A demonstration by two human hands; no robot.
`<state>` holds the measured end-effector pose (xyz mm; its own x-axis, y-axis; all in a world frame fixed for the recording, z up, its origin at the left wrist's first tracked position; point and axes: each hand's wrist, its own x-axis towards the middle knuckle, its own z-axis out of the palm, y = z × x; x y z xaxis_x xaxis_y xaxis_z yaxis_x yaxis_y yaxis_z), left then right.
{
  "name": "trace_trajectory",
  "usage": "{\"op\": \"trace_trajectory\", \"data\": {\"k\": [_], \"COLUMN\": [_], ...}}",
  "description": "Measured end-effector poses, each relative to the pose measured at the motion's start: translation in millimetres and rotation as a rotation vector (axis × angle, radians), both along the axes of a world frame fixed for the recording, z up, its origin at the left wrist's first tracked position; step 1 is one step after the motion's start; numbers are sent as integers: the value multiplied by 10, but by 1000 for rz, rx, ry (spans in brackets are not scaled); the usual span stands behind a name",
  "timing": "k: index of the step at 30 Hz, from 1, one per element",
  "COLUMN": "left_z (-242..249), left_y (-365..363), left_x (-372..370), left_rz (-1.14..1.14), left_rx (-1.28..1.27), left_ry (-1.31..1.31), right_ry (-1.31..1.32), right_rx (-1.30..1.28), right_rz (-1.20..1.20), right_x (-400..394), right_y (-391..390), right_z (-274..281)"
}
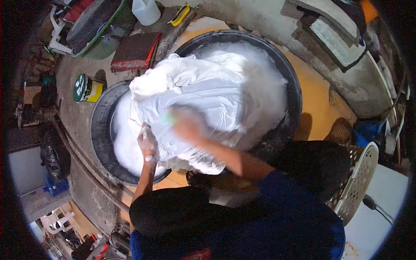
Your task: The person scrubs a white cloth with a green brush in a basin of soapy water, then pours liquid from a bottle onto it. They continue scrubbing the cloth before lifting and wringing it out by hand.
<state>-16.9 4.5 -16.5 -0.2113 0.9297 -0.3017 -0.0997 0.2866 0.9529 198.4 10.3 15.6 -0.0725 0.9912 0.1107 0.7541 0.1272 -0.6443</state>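
A wet white cloth [203, 93] with soap suds on it lies across a large black tub [296, 93] and a smaller black basin [99, 125]. My left hand [148, 143], covered in suds, is closed on the cloth's left edge above the basin. Over the middle of the cloth is my right hand [190, 125], smeared by motion. Its fingers hold a small light-green thing [170, 117] against the fabric, too blurred to tell whether it is a brush or a piece of soap. White foam fills much of both vessels.
A yellow-labelled bucket [93, 90] stands left of the basin, with a folded dark red-edged mat [135, 52] behind it. A white jug [146, 11] and a yellow-handled brush [180, 15] are farther back. A hose [84, 162] runs along the left; a perforated plastic chair [357, 184] is at right.
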Motion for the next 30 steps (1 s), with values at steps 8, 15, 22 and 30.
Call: {"op": "trace_trajectory", "data": {"k": [8, 15, 22, 30], "left_z": [152, 451, 175, 179], "left_y": [-12, -68, -145, -84], "left_x": [214, 401, 269, 221], "left_rz": [123, 101, 66, 62], "left_rx": [-11, -50, 139, -7], "left_ry": [-68, -49, 134, -19], "right_ry": [-165, 48, 532, -166], "right_rx": [110, -29, 238, -215], "right_rz": [-21, -389, 153, -170], "right_x": [-2, 1151, -446, 835], "right_y": [98, 381, 324, 624], "right_z": [-219, -1035, -517, -942]}}
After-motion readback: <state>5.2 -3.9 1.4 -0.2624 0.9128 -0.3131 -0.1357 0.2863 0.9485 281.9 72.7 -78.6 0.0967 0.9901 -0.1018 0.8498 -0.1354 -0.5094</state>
